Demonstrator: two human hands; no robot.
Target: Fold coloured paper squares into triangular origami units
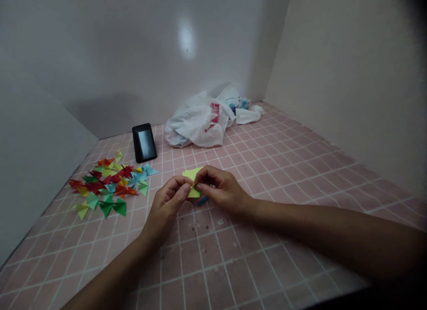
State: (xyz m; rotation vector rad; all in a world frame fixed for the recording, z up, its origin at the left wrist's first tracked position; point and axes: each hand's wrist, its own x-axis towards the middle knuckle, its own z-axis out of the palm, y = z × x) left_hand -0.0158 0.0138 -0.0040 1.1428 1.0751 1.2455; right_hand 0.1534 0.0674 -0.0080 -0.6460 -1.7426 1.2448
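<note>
Near the middle of the table, my left hand [169,200] and my right hand [228,192] meet, both with thumb and fingers pinched together. Between their fingertips is a small folded piece of yellow paper [193,185], mostly covered by the fingers. Just behind and below it shows a yellow-green square of paper [189,173]. Blue and other coloured paper edges [202,200] peek out under my right hand. Left of my hands lies a loose pile of folded paper shapes [108,179] in red, orange, yellow, green and light blue.
A black device with a screen [144,143] stands behind the paper pile, close to the back wall. Crumpled white plastic bags [200,121] lie further right along that wall. The table has a pink checked cover [283,154], with pale walls on three sides.
</note>
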